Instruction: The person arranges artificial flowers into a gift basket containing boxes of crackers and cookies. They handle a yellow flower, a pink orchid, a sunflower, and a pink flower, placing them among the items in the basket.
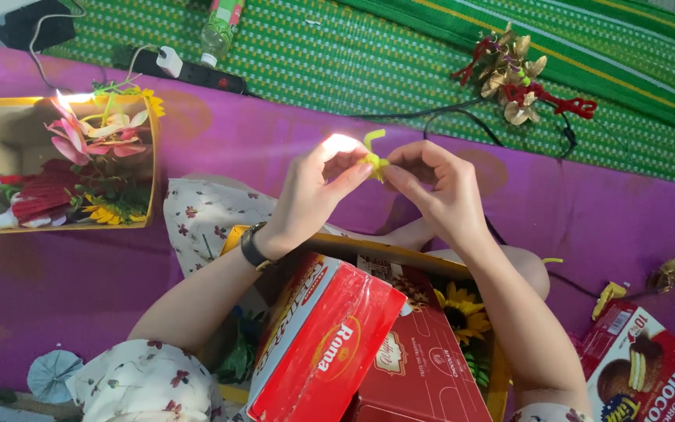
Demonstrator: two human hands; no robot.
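Head view shows the left hand (318, 191) and right hand (439, 187) meeting above the lap, each grip pinched together on a small yellow pipe cleaner (373, 156); fingertips hide most of it. Below the wrists lie two red boxes (330, 344), partly covering a sunflower (462, 312). A yellow tray of flowers (152, 168) sits left, cut off by the edge.

Purple mat (587, 211) over green woven mat (369, 55) — floor level, bright light from above.
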